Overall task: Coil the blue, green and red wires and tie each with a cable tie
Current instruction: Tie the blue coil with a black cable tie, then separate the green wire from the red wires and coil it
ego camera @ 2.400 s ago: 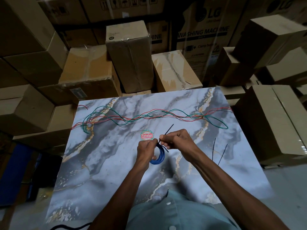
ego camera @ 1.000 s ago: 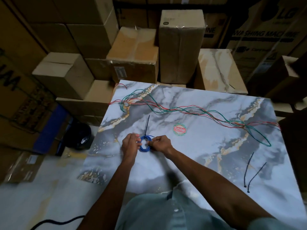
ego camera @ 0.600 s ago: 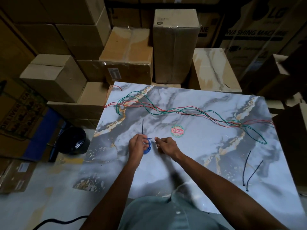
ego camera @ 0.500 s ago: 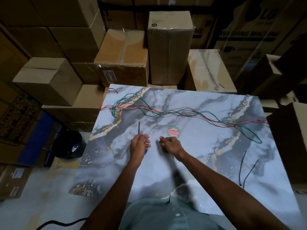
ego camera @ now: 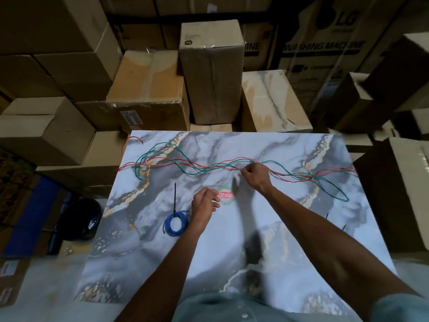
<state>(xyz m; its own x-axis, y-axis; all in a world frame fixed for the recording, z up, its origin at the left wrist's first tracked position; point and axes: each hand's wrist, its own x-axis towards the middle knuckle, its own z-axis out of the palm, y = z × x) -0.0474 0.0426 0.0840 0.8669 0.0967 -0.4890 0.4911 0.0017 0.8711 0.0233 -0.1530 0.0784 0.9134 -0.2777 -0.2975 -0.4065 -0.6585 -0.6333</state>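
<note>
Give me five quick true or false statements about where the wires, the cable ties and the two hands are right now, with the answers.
1. The blue wire lies coiled on the table. True.
2. The left hand grips the blue coil. False: it is beside the coil, holding nothing.
3. The right hand is at the tangled green wire and red wire. True.
4. The green wire is already coiled. False: it lies stretched across the table.
5. A black cable tie sticks out of the blue coil. True.
</note>
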